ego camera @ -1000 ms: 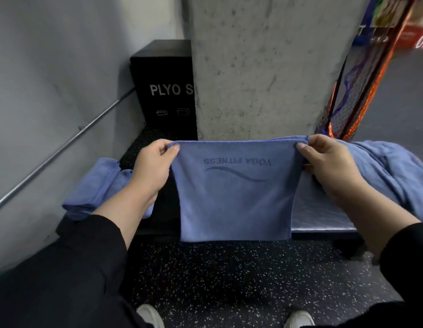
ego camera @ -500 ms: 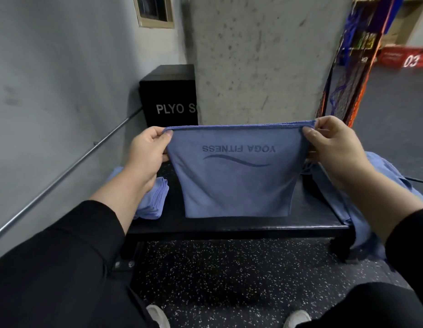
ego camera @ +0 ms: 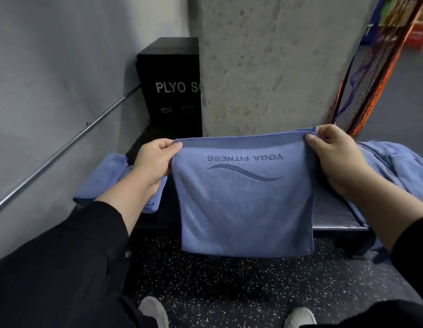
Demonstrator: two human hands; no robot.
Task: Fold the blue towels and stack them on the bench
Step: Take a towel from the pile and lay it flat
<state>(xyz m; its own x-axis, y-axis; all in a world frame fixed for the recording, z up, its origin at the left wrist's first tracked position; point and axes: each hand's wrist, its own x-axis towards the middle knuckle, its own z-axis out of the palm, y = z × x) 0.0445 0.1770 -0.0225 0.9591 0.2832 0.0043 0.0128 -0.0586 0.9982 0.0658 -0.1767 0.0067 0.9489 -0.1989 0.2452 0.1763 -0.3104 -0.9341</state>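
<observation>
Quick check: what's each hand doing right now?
Left hand: pinching the top left corner of the blue towel.
Right hand: pinching the towel's top right corner.

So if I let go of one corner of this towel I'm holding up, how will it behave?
Probably floppy: the towel hangs limp from the left hand and right hand. The freed side would likely droop. It seems light, since fingertip pinches hold it.
</observation>
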